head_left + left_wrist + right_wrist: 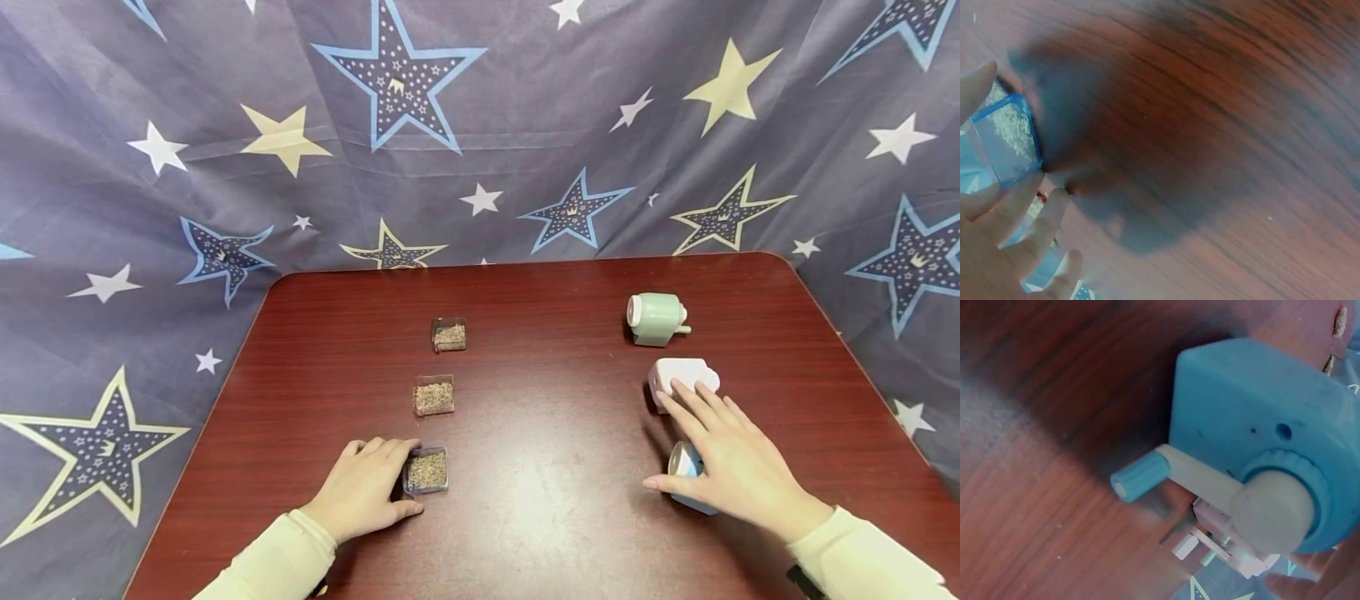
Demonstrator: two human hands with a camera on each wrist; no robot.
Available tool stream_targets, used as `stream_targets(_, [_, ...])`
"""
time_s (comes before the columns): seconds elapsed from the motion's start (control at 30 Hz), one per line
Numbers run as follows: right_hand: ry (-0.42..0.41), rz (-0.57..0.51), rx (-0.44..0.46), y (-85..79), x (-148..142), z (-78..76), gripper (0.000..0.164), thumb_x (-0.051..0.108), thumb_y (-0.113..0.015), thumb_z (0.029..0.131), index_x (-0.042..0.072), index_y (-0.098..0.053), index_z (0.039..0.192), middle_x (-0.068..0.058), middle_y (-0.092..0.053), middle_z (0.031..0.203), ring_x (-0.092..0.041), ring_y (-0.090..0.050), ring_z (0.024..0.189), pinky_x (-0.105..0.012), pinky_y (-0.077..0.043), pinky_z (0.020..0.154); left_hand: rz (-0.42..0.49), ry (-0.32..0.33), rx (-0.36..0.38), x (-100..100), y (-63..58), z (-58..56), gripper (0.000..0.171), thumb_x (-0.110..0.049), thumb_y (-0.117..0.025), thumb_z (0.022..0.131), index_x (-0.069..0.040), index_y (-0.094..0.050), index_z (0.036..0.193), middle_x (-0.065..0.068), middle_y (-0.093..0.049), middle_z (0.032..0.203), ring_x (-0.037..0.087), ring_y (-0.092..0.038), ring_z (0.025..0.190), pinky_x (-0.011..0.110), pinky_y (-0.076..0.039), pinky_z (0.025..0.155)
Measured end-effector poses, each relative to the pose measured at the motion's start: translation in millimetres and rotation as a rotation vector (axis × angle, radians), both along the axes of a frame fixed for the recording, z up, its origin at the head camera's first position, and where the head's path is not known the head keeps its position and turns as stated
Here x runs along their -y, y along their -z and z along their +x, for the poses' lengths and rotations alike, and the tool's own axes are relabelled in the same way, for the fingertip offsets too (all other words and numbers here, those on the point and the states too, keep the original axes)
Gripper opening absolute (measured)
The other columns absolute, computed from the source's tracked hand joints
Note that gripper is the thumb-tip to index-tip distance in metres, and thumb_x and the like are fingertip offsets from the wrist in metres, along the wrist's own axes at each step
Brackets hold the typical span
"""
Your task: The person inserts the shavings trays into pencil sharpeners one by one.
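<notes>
My left hand [367, 486] is beside the nearest small transparent tray [427, 472], which holds pencil shavings. Its index fingertip is at the tray's far left corner and its thumb lies just in front. In the left wrist view the tray [1007, 140] sits between thumb and fingers, all fairly straight. Over a blue crank pencil sharpener [686, 462] my right hand [738, 467] is spread, covering part of it. The fingertips overlap a white-pink sharpener [678, 372]; contact is uncertain. In the right wrist view the blue sharpener [1241, 394] shows its crank handle [1141, 475].
Two more trays of shavings, a middle one [433, 396] and a far one [449, 335], are lined up behind the nearest. A green sharpener [656, 318] stands at the back right of the red-brown table [532, 333]. Behind hangs a star-patterned curtain [480, 108].
</notes>
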State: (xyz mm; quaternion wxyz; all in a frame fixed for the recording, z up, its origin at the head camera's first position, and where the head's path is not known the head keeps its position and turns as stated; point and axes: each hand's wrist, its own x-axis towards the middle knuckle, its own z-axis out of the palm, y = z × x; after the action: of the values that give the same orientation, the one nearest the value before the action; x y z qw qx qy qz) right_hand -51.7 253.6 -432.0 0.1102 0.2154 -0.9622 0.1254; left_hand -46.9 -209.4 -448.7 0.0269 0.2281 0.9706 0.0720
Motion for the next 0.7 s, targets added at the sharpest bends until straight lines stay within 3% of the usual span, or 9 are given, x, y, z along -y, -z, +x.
stream_targets(0.1, [-0.012,-0.005,-0.030,3.7,0,2.9,0.103,0.073,-0.070,0.067,0.006,-0.058,0.144,-0.021,-0.051,0.150,-0.047,-0.048,0.133,-0.057,-0.030,0.113,0.003,-0.001,-0.001,3,0.6,0.9,0.080,-0.048,-0.080,0.069,-0.001,-0.063,0.131,0.010,-0.070,0.119,0.027,-0.062,0.107,0.050,-0.043,0.091])
stream_targets(0.27, [-0.022,-0.014,-0.061,9.0,-2,7.0,0.102,0.072,-0.070,0.066,0.005,-0.059,0.142,-0.020,-0.049,0.152,-0.046,-0.047,0.133,-0.044,-0.018,0.121,0.033,-0.014,-0.023,5,3.3,1.9,0.078,-0.051,-0.079,0.070,-0.002,-0.065,0.130,0.009,-0.072,0.118,0.026,-0.062,0.106,0.048,-0.043,0.090])
stream_targets(0.57, [-0.040,-0.051,-0.083,20.8,-2,13.8,0.103,0.070,-0.073,0.064,0.004,-0.059,0.141,-0.020,-0.047,0.153,-0.038,-0.045,0.136,-0.029,-0.008,0.121,0.049,-0.020,-0.031,5,8.0,1.9,0.078,-0.055,-0.077,0.071,-0.003,-0.067,0.129,0.009,-0.073,0.116,0.025,-0.063,0.104,0.047,-0.044,0.089])
stream_targets(0.7, [-0.037,-0.065,-0.107,23.2,-2,15.1,0.102,0.068,-0.076,0.063,0.004,-0.060,0.140,-0.019,-0.048,0.152,-0.038,-0.047,0.134,-0.035,-0.022,0.120,0.060,-0.019,-0.030,7,9.4,1.6,0.079,-0.055,-0.077,0.071,-0.003,-0.066,0.129,0.009,-0.073,0.115,0.025,-0.063,0.104,0.047,-0.044,0.089])
